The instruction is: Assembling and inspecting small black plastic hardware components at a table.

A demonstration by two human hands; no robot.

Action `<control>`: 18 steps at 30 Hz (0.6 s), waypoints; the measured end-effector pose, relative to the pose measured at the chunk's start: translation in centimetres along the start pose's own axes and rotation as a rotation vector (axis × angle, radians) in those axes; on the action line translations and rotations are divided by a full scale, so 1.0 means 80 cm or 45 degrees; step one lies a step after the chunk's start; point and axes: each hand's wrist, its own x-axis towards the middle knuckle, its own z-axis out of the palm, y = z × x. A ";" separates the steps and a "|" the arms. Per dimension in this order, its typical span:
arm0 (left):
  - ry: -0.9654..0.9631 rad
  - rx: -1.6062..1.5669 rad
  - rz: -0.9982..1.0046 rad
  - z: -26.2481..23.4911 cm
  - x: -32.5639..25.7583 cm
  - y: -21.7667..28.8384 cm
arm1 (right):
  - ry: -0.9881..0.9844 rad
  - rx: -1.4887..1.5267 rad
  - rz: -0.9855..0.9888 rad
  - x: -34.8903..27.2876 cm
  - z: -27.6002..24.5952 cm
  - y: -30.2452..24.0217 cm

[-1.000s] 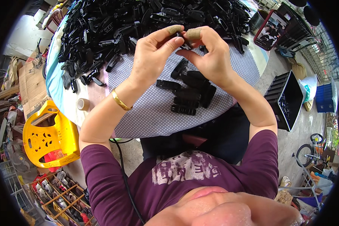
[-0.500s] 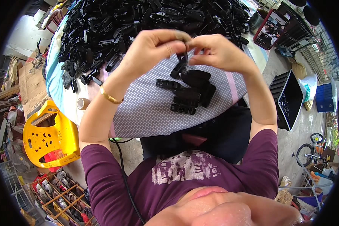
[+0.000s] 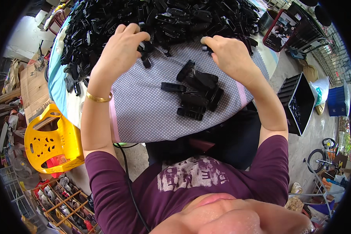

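Note:
In front of me on the table, a small group of black plastic parts [image 3: 195,103] lies piled together, some with what looks like fabric strap. A large heap of similar black parts [image 3: 175,19] covers the far side. My left hand [image 3: 123,48] is at the heap's near edge, its fingers closed round a black plastic part [image 3: 146,59] that partly shows below the fingertips. To the right, my right hand [image 3: 232,56] has thumb and fingers curled together at the heap's edge. A small dark piece [image 3: 206,49] shows under its fingertips; the rest of it is hidden.
A dotted grey cloth [image 3: 144,117] covers the table's near part. A yellow plastic chair [image 3: 52,140] stands at the left. At the right are a black crate [image 3: 298,103] with dark pieces inside and a propped phone [image 3: 280,30]. A black cable [image 3: 124,167] hangs near my left arm.
My hands have parted from close together above the small group, left hand to the left, right hand to the right. The part beneath them now rests on the group's far end.

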 end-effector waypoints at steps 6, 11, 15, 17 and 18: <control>-0.208 -0.122 0.038 0.009 0.014 -0.011 | 0.187 0.325 -0.047 0.004 -0.001 0.008; -0.160 -0.654 0.128 0.015 0.021 0.003 | 0.328 0.094 -0.197 0.008 0.006 0.019; -0.109 -1.104 0.087 0.019 0.027 0.036 | 0.348 0.772 -0.186 0.016 -0.001 -0.015; -0.006 -1.218 0.014 0.018 0.025 0.055 | 0.068 1.248 -0.012 0.018 -0.005 -0.027; 0.067 -1.151 0.069 0.024 0.022 0.058 | 0.068 1.248 -0.010 0.018 -0.003 -0.026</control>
